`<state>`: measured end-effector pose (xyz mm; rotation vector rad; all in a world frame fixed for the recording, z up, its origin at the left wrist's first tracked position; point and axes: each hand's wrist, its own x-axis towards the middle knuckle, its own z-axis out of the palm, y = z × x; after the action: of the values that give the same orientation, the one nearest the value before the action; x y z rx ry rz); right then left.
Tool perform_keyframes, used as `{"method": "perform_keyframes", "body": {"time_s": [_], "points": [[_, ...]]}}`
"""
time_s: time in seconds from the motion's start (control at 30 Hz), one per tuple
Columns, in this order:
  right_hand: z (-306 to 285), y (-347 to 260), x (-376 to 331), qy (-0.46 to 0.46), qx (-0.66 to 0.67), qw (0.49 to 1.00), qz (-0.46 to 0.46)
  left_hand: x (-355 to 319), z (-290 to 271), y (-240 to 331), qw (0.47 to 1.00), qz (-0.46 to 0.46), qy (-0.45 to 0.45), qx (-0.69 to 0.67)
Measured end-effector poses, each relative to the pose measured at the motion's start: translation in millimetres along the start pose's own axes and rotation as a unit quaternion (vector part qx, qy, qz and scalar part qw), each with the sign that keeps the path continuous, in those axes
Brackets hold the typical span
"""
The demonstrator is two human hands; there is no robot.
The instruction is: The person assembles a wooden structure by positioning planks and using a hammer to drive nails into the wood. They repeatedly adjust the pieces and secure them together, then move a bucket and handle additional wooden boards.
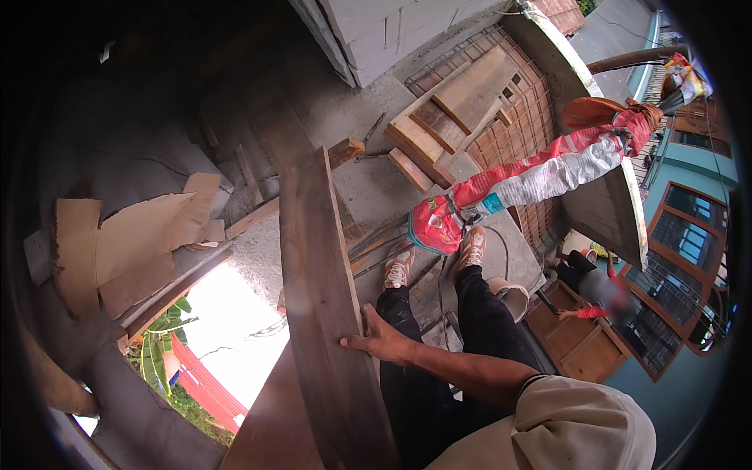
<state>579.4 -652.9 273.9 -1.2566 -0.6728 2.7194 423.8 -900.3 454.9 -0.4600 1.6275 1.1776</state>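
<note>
A long, dark wooden plank [325, 298] runs from the lower edge up the middle of the view, close to my body. My right hand [380, 337] is closed around its right-hand edge; the thumb lies over the broad face, and the other fingers are partly hidden. Beyond my feet, a bundle wrapped in red and white sacking [540, 176] stretches toward the upper right. Its near end rests by my shoes [472, 247]. My left hand does not show.
Left of the plank is a bright opening [235, 313] with a drop beyond. Torn cardboard [133, 243] lies beside it. Stacked boards [439, 129] rest near steel mesh [540, 102]. A white bucket [511, 298] is by my leg. Another person [599, 294] bends at right.
</note>
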Motion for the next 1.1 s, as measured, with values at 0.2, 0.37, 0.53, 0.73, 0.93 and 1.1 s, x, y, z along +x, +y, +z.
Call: {"method": "perform_keyframes", "body": {"time_s": [0.2, 0.37, 0.53, 0.73, 0.93, 1.1], "points": [[-42, 16, -62, 0.019, 0.113, 0.990, -0.083, 6, 43, -1, 0.995, -0.037, -0.059, 0.071], [-125, -8, -62, 0.082, 0.311, 0.929, -0.184, 34, 98, -6, 0.983, -0.031, -0.145, 0.106], [-267, -62, -25, 0.217, 0.293, 0.902, -0.233, 164, 226, -22, 0.951, -0.006, -0.282, 0.124], [-322, 21, -81, 0.215, 0.119, 0.956, -0.160, 357, 460, -72, 0.921, -0.032, -0.340, 0.186], [-326, 145, -189, 0.236, 0.103, 0.966, 0.035, 453, 603, -121, 0.922, -0.038, -0.330, 0.197], [-328, 179, -209, 0.288, 0.170, 0.941, 0.057, 493, 704, -147, 0.948, -0.042, -0.237, 0.207]]}}
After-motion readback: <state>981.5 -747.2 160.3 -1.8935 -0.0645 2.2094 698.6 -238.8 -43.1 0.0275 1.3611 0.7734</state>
